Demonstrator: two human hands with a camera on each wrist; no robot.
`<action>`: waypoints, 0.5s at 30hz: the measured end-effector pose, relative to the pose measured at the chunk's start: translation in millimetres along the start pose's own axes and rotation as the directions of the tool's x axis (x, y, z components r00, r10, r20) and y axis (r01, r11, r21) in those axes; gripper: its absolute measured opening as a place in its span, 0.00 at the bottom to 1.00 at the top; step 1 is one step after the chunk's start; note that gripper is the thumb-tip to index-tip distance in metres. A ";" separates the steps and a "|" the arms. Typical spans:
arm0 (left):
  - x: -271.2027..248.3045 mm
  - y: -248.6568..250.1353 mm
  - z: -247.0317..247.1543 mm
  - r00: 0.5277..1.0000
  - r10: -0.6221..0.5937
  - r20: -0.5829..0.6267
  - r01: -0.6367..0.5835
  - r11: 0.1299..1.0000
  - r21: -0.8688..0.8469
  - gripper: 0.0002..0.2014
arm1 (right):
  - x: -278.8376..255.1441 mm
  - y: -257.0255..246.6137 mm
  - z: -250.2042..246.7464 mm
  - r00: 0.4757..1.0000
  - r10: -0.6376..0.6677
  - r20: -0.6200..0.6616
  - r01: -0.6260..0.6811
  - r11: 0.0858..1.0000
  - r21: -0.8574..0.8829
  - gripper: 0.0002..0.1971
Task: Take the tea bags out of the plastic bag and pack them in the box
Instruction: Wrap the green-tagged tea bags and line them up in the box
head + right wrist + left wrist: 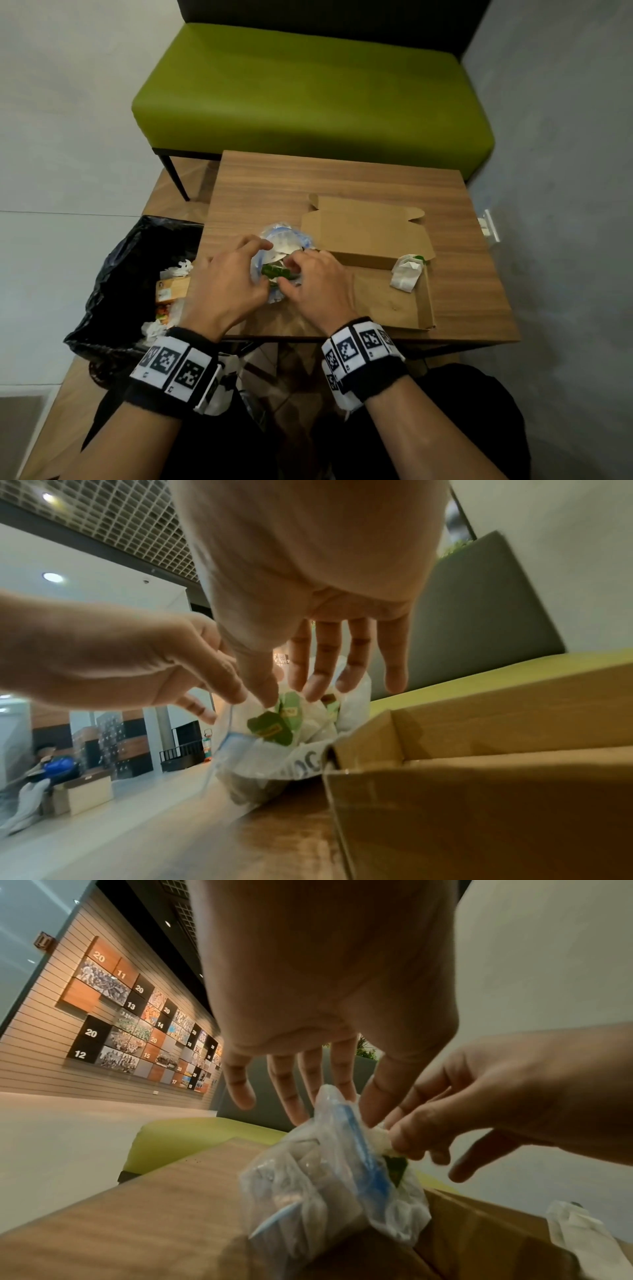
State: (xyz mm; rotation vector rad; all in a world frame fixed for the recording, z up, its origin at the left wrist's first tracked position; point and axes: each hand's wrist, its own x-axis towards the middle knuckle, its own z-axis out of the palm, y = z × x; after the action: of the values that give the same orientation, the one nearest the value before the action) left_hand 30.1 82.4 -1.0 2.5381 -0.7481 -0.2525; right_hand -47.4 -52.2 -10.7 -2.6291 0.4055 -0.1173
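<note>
Two hands at plastic bag (pixel 278 263), green tea tags (pixel 274 725) clear only from right wrist

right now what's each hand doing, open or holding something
Left hand: holding the plastic bag, thumb and fingers pinching its mouth open.
Right hand: pinching a tea bag at the bag's mouth.

You wear a black wristband (pixel 171 373) on the left forearm and another black wristband (pixel 364 356) on the right, each ringed by white panels printed with black square-patterned markers, above bare forearms and dark clothing (pixel 479 428) below.
</note>
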 end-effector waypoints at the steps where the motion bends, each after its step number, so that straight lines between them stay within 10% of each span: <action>1: -0.7 -1.4 0.0 1.000 -0.005 -0.008 0.005 1.000 0.002 0.22 | 3.0 -2.1 2.2 1.000 0.012 0.005 -0.011 1.000 -0.017 0.14; 15: 7.7 -24.1 -0.8 0.997 0.007 -0.074 -0.016 0.993 -0.116 0.29 | 33.1 -23.6 11.3 0.999 0.052 -0.001 -0.052 0.994 -0.099 0.15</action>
State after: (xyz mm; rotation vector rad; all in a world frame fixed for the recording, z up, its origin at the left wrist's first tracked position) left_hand 47.9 96.3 -12.6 2.4188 -0.6991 -0.1919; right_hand -8.0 -37.4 -9.3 -2.7133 0.4908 -0.0793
